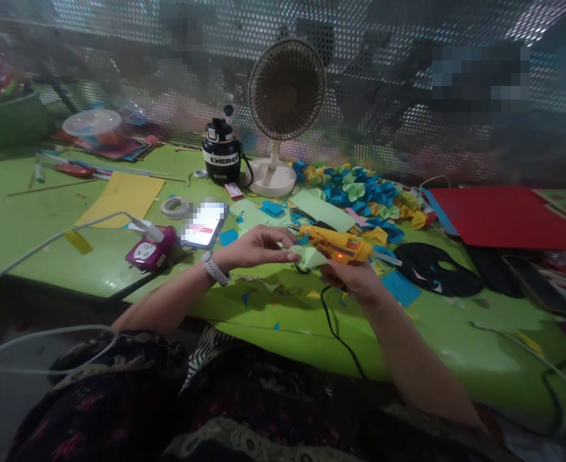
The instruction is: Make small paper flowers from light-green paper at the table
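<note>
My left hand (264, 247), with a white watch at its wrist, pinches a folded piece of light green paper (310, 258) between thumb and fingers. In my right hand (353, 279) is a yellow hot glue gun (334, 240), its nozzle pointing left above the paper and a small orange light glowing on its body. A clear glue stick (385, 258) sticks out of its back end, and a black cord hangs down from it. The green paper lies close against the glue gun; whether they touch I cannot tell. Blue and yellow paper scraps lie around both hands.
Behind my hands stand a small fan (287, 90), a black bottle (221, 157) and a heap of folded paper pieces (360, 189). A phone (206, 224), a tape roll (174, 206) and a purple power adapter (152, 250) lie left. Red sheets (509, 215) are at right.
</note>
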Demonstrator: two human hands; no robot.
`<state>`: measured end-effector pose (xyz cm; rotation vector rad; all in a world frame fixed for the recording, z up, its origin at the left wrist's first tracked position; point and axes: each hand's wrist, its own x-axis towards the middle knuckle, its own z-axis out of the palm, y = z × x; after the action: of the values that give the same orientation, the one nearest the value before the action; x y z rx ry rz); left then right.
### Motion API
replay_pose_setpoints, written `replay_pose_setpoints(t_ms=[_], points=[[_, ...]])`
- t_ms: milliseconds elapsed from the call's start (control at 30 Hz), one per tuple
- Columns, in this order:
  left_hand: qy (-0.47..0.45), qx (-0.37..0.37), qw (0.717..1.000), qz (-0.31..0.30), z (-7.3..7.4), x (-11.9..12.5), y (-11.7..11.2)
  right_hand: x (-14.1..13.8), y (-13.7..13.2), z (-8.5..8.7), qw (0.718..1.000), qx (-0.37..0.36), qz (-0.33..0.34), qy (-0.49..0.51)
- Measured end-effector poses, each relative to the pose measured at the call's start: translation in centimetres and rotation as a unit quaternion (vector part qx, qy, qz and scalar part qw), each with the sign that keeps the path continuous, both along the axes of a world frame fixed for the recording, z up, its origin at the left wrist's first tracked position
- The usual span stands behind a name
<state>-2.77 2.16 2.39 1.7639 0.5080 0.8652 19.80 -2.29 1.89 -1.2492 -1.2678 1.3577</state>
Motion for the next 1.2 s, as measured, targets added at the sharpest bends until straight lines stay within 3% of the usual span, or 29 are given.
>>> replay_pose_setpoints(t_ms=[300, 500, 667, 833, 1033, 1200], points=[[0.005, 0.015, 1.0, 0.024, 0.0, 0.0, -0.4, 0.3, 0.1, -0.1, 0.999, 0.013, 0.013, -0.028], [0.023, 0.048, 0.998, -0.043, 0.1, -0.1, -0.3, 0.3, -0.1, 0.5, 0.999, 0.031, 0.003, -0.037], [0.044, 0.086, 0.994, -0.051, 0.5, -0.6, 0.3, 0.6, -0.1, 0.9, 0.999, 0.014, -0.016, -0.036], [0.065, 0.078, 0.993, -0.056, 0.5, -0.8, 0.5, 0.6, -0.2, 1.0, 0.999, 0.013, -0.006, -0.038], [0.065, 0.082, 0.994, -0.019, -0.2, -0.2, 0.3, 0.4, -0.4, 0.7, 1.0, 0.012, 0.009, -0.024], [0.057, 0.039, 0.997, -0.042, 0.1, 0.0, -0.3, 0.4, -0.3, 0.7, 0.999, 0.033, -0.016, -0.037]])
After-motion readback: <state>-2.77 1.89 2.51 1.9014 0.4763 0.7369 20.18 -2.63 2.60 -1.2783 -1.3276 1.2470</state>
